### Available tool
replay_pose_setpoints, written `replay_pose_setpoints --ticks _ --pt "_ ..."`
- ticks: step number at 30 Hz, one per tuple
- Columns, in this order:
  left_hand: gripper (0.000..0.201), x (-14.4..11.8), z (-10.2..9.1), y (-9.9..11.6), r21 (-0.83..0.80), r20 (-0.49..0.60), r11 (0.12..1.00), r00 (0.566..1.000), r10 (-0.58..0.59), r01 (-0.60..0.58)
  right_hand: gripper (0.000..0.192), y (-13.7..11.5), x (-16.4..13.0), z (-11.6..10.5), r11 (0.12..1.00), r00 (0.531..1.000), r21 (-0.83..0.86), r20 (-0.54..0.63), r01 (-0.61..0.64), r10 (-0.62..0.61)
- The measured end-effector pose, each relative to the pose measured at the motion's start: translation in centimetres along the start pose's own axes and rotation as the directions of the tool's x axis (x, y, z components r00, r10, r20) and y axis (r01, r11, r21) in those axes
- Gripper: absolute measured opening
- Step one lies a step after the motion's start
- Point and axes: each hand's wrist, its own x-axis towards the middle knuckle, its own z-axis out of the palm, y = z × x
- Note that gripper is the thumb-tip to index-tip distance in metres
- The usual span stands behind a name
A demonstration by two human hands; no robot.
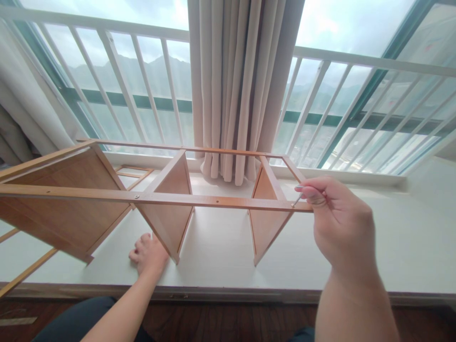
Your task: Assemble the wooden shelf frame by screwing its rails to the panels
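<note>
My right hand [338, 213] pinches a thin metal hex key [298, 198]. The key's lower tip meets a screw near the right end of the front rail of a wooden shelf frame [192, 198]. Only a short length of the key shows; the fingers cover the rest. The frame lies on its side, its shelf panels [269, 209] standing between two long rails. Below the front rail, my left hand [148, 254] rests on the white ledge [217, 247] with its fingers curled under, near a middle panel. Whatever those fingers may hold is hidden. A silver screw head [137, 196] sits farther left on the rail.
Behind the frame are a beige curtain [231, 85], a white railing [149, 31] and windows. A slim wooden frame piece [142, 169] lies on the ledge at the back, and more wooden strips [30, 271] extend at left. Dark wood floor [213, 320] lies below.
</note>
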Motion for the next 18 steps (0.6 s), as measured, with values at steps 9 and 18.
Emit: replay_pose_setpoints --ticks 9,18 --pt "0.042 -0.1 -0.2 0.1 -0.006 -0.008 1.0 1.0 -0.006 0.006 0.016 -0.6 0.3 -0.1 0.999 0.999 0.042 0.049 -0.014 0.012" --pt "0.045 -0.4 -1.1 0.4 -0.008 0.009 1.0 1.0 -0.013 0.013 0.015 -0.2 0.2 0.1 0.999 0.999 0.047 0.043 -0.023 0.021"
